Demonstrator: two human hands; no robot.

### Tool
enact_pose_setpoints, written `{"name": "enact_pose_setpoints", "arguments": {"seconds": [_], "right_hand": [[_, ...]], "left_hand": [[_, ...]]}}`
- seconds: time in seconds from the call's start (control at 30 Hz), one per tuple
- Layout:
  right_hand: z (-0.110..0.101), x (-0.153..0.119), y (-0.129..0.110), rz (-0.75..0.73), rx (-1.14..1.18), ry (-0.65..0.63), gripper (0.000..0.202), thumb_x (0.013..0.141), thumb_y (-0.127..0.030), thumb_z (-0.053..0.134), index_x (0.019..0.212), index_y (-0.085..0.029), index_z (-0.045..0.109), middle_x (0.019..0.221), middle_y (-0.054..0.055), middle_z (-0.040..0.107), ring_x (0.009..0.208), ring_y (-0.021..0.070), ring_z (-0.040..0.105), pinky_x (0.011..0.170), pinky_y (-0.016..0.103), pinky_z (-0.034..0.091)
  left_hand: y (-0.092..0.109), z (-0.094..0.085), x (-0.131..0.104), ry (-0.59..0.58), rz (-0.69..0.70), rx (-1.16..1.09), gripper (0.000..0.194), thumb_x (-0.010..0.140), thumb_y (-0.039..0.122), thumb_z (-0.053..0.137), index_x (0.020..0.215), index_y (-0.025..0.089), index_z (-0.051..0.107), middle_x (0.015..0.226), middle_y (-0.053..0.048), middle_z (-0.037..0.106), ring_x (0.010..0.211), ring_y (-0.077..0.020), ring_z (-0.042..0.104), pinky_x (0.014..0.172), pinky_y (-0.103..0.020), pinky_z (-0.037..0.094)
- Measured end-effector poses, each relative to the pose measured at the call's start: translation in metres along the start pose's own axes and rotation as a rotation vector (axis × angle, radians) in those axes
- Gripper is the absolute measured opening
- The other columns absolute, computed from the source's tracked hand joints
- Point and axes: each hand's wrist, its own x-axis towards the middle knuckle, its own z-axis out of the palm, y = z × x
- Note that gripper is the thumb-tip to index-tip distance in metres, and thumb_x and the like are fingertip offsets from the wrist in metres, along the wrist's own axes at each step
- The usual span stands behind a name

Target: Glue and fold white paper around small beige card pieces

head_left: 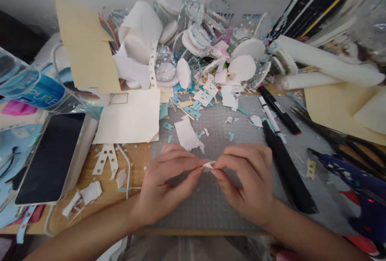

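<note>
Between both hands is a small piece of white paper [208,165], pinched at its two ends over the grey cutting mat [193,212]. My left hand [170,178] grips the left end with thumb and fingertips. The right end sits between the thumb and fingers of my right hand [247,176]. Most of the piece is covered by fingertips, so its full shape is hidden. Just beyond the hands lies a torn sheet of white paper [187,133]. Small paper figures with drawn faces [205,94] rest among scraps farther back.
At left are a phone [51,158], a water bottle [33,86] and cream card [129,120]. White discs with tinsel [196,40] pile up at the back. To the right lie pens [280,110], a black strip [289,168], scissors [356,144] and a blue glue gun [346,176].
</note>
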Motion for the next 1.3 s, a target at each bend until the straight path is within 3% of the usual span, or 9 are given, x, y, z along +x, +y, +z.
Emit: {"name": "enact_pose_setpoints", "arguments": {"seconds": [0.3, 0.47, 0.6, 0.7, 0.8, 0.9, 1.03, 1.17, 1.3], "right_hand": [[0.001, -0.002, 0.001, -0.031, -0.067, -0.014, 0.006, 0.097, -0.021, 0.052, 0.093, -0.02, 0.057, 0.09, 0.005, 0.06, 0.089, 0.0195, 0.052, 0.082, 0.036, 0.036], [0.001, -0.001, 0.001, 0.041, 0.004, -0.023, 0.007, 0.092, -0.021, 0.058, 0.086, -0.022, 0.056, 0.085, 0.002, 0.059, 0.084, 0.0183, 0.053, 0.081, 0.036, 0.036], [0.001, 0.001, 0.001, 0.102, 0.114, -0.022, 0.012, 0.089, -0.018, 0.062, 0.081, -0.021, 0.054, 0.081, 0.0, 0.056, 0.081, 0.0159, 0.051, 0.079, 0.034, 0.036], [0.001, 0.002, 0.001, 0.222, 0.296, -0.023, 0.01, 0.087, -0.02, 0.063, 0.087, -0.022, 0.054, 0.087, 0.0, 0.056, 0.085, 0.0151, 0.052, 0.077, 0.031, 0.04], [0.0, 0.005, 0.003, 0.388, 0.605, -0.165, 0.008, 0.091, -0.026, 0.061, 0.086, -0.023, 0.055, 0.081, -0.003, 0.055, 0.077, 0.0123, 0.052, 0.069, 0.026, 0.042], [-0.002, 0.007, 0.004, 0.519, 0.819, -0.3, 0.021, 0.094, -0.032, 0.059, 0.076, -0.022, 0.054, 0.071, -0.005, 0.051, 0.066, 0.0099, 0.048, 0.059, 0.023, 0.039], [-0.003, 0.009, 0.003, 0.558, 0.881, -0.344, 0.022, 0.092, -0.032, 0.062, 0.074, -0.021, 0.056, 0.069, -0.004, 0.052, 0.065, 0.0098, 0.048, 0.058, 0.023, 0.038], [-0.003, 0.007, 0.005, 0.539, 0.966, -0.347, 0.028, 0.097, -0.034, 0.053, 0.073, -0.02, 0.056, 0.07, -0.003, 0.052, 0.065, 0.0105, 0.049, 0.059, 0.024, 0.039], [-0.005, 0.004, 0.008, 0.593, 0.97, -0.355, 0.028, 0.099, -0.04, 0.045, 0.085, -0.021, 0.06, 0.076, 0.0, 0.055, 0.068, 0.0128, 0.051, 0.059, 0.025, 0.042]], "left_hand": [[0.0, -0.001, 0.001, -0.011, 0.045, 0.087, 0.02, 0.086, 0.006, 0.066, 0.101, 0.018, 0.071, 0.085, -0.004, 0.076, 0.075, -0.016, 0.07, 0.073, -0.032, 0.052], [0.002, -0.003, 0.002, -0.028, 0.096, 0.144, 0.019, 0.086, 0.007, 0.066, 0.101, 0.017, 0.07, 0.084, -0.004, 0.076, 0.074, -0.0155, 0.069, 0.071, -0.032, 0.052], [0.001, -0.003, 0.002, -0.032, 0.071, 0.074, 0.019, 0.085, 0.007, 0.066, 0.1, 0.019, 0.07, 0.082, -0.004, 0.075, 0.074, -0.0158, 0.067, 0.071, -0.032, 0.052], [-0.001, -0.003, 0.001, -0.032, 0.0, -0.083, 0.018, 0.085, 0.008, 0.066, 0.098, 0.019, 0.071, 0.079, -0.004, 0.074, 0.073, -0.016, 0.066, 0.071, -0.032, 0.052], [-0.002, -0.002, 0.0, -0.033, -0.093, -0.232, 0.015, 0.086, 0.009, 0.066, 0.095, 0.019, 0.073, 0.075, -0.004, 0.073, 0.072, -0.0158, 0.065, 0.072, -0.032, 0.052], [-0.001, -0.001, 0.001, -0.042, -0.194, -0.299, 0.008, 0.087, 0.015, 0.067, 0.091, 0.018, 0.073, 0.077, -0.005, 0.073, 0.073, -0.0164, 0.066, 0.073, -0.032, 0.052], [0.002, -0.001, 0.003, -0.074, -0.273, -0.297, 0.011, 0.089, 0.025, 0.066, 0.083, 0.017, 0.071, 0.074, -0.005, 0.071, 0.07, -0.0159, 0.064, 0.068, -0.029, 0.052], [0.004, -0.002, 0.003, -0.071, -0.278, -0.265, 0.014, 0.089, 0.02, 0.064, 0.076, 0.017, 0.068, 0.068, -0.004, 0.069, 0.065, -0.0143, 0.062, 0.063, -0.027, 0.051], [0.004, -0.003, 0.003, -0.016, -0.269, -0.262, 0.014, 0.088, 0.021, 0.065, 0.075, 0.018, 0.068, 0.065, -0.004, 0.068, 0.063, -0.0143, 0.061, 0.059, -0.026, 0.051]]}}
